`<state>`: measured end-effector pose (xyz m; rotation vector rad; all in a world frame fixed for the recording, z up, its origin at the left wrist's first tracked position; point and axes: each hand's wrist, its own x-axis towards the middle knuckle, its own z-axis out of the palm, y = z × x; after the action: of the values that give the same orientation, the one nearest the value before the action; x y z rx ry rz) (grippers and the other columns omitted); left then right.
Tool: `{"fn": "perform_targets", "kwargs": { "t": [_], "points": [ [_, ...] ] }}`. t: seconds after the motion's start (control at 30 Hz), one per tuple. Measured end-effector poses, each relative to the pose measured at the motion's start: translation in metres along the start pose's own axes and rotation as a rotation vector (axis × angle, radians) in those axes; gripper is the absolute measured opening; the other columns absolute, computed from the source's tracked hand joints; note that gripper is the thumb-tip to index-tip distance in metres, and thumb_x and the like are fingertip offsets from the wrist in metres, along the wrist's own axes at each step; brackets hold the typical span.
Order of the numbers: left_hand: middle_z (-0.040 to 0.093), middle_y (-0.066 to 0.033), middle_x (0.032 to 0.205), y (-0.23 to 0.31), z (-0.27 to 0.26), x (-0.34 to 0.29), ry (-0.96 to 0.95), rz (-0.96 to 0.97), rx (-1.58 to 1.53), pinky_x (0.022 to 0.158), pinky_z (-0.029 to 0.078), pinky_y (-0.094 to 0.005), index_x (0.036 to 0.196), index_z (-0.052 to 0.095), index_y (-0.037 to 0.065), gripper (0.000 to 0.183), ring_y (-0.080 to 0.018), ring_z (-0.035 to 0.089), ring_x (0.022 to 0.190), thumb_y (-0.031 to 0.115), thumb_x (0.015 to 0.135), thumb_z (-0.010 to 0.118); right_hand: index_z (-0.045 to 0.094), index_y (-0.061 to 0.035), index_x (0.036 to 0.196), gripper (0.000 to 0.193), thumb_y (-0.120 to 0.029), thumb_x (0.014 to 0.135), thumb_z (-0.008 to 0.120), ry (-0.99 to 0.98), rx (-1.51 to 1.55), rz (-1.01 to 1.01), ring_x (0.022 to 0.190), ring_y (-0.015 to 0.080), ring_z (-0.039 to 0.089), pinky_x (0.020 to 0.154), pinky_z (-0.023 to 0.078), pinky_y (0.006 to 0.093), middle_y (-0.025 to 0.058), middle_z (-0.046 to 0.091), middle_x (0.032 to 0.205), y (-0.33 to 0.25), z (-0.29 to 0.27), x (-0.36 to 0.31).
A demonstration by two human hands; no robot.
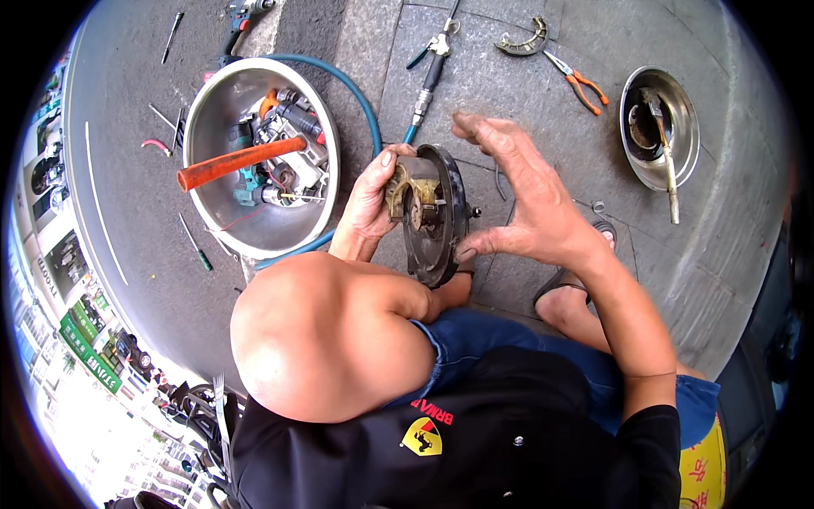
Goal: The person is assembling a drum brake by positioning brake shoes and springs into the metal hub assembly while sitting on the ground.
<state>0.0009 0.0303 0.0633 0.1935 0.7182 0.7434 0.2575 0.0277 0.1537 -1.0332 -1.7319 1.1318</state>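
Grey stone paving (509, 93) spreads under the work, meeting a dark road (144, 229) on the left that bears a white line; beyond the road, bright shop fronts and vehicles line the left edge of the outdoor scene. A wide steel bowl (212, 127) stands on the left, heaped with power tools and metal parts, an orange handle (242, 161) reaching over its left rim. A blue hose (365, 102) curves behind the bowl. In the middle, above the paving and in front of the seated person, is a round brake plate (437, 250), held upright by the left hand (373, 199), which grips its left side. The right hand (530, 199) is spread wide on the other side, its thumb by the plate's edge; whether they touch, I cannot tell. A smaller steel bowl (691, 127) stands on the paving at right, a brush (667, 165) leaning across its near rim. Farther off lie an air gun (434, 72), orange-handled pliers (581, 82) and a curved brake shoe (527, 44).
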Motion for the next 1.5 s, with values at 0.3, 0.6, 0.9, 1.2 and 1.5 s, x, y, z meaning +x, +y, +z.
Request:
{"fn": "perform_targets", "kwargs": {
  "t": [0.3, 0.6, 0.9, 1.2, 1.5],
  "points": [
    [0.057, -0.0200, 0.117, -0.019, -0.031, 0.000, -0.169, 0.092, -0.222, 0.091, 0.049, -0.0584, 0.104, 0.059, 0.015, 0.030, -0.0378, 0.058, 0.108, 0.040, 0.088, 0.064, 0.057, -0.0031, 0.118, 0.072, -0.040, 0.063, 0.085, -0.024, 0.132, 0.230, 0.108, 0.0335, 0.055, 0.091, 0.048, 0.0396, 0.0143, 0.057, 0.115, -0.008, 0.017, -0.010],
    [0.054, -0.0245, 0.095, -0.005, 0.013, 0.007, -0.371, 0.207, -0.229, 0.080, 0.053, -0.0604, 0.095, 0.059, 0.015, 0.027, -0.0442, 0.060, 0.090, 0.038, 0.083, 0.066, 0.062, -0.0033, 0.103, 0.061, -0.042, 0.062, 0.084, -0.062, 0.118, 0.188, 0.096, 0.0287, 0.057, 0.077, 0.053, 0.0353, 0.0121, 0.059, 0.101, -0.019, 0.020, -0.012],
    [0.053, -0.0196, 0.090, -0.001, 0.019, 0.004, -0.366, 0.230, -0.232, 0.077, 0.055, -0.0584, 0.089, 0.059, 0.018, 0.027, -0.0403, 0.059, 0.085, 0.039, 0.078, 0.072, 0.061, -0.0011, 0.104, 0.043, -0.037, 0.084, 0.072, -0.090, 0.468, 0.331, 0.090, 0.0188, 0.060, 0.079, 0.049, 0.0309, 0.0106, 0.060, 0.101, -0.010, 0.027, -0.022],
    [0.054, -0.0191, 0.090, 0.003, 0.016, 0.009, -0.423, 0.236, -0.204, 0.074, 0.053, -0.0553, 0.086, 0.060, 0.018, 0.027, -0.0380, 0.058, 0.085, 0.041, 0.077, 0.074, 0.059, -0.0015, 0.092, 0.037, -0.038, 0.097, 0.056, -0.215, 0.627, 0.628, 0.072, 0.0076, 0.047, 0.066, 0.043, 0.0268, 0.0004, 0.051, 0.075, -0.009, 0.033, -0.024],
    [0.054, -0.0192, 0.092, 0.005, 0.015, 0.009, -0.455, 0.261, -0.202, 0.076, 0.051, -0.0552, 0.083, 0.056, 0.018, 0.030, -0.0375, 0.056, 0.083, 0.043, 0.077, 0.073, 0.058, -0.0009, 0.094, 0.035, -0.036, 0.097, 0.056, -0.171, 0.573, 0.531, 0.072, 0.0081, 0.047, 0.064, 0.041, 0.0267, 0.0012, 0.051, 0.074, -0.011, 0.038, -0.024]
  ]
}}
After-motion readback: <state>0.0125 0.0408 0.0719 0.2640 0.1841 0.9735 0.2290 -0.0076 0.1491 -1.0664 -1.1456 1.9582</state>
